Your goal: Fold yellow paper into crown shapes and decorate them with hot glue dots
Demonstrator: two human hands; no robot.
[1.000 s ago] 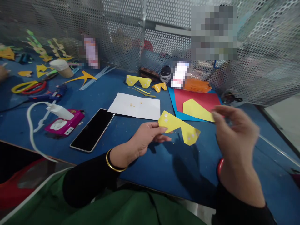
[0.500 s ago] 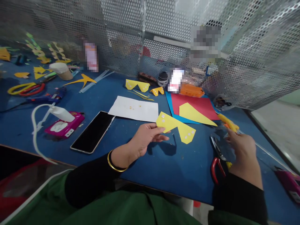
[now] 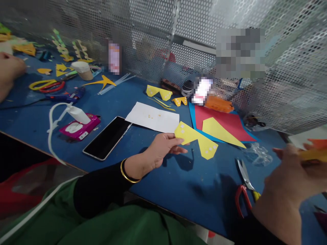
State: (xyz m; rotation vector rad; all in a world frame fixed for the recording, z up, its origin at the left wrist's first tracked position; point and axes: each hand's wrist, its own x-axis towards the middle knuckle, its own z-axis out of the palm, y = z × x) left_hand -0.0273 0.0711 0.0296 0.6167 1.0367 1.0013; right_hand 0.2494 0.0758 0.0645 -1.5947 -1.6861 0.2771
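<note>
Between thumb and fingers, my left hand pinches a yellow paper cut-out, shaped like a pair of wings with white dots at both ends. It is held just above the blue table. My right hand, at the right edge and blurred, is wrapped round a yellow and orange glue gun, partly cut off by the frame. Red-and-yellow-handled scissors lie beside the right wrist. Beyond my left hand lies a white sheet with small yellow bits on it.
Two dotted cut-outs, one yellow and one orange, stand at the back. Red card and a yellow paper piece lie nearby. Leftward are a phone, a pink power strip and another person's hand.
My right hand has lifted the glue gun rightward and nearer to me. The view has turned left, and another person's hand has appeared. My left hand keeps the same hold.
</note>
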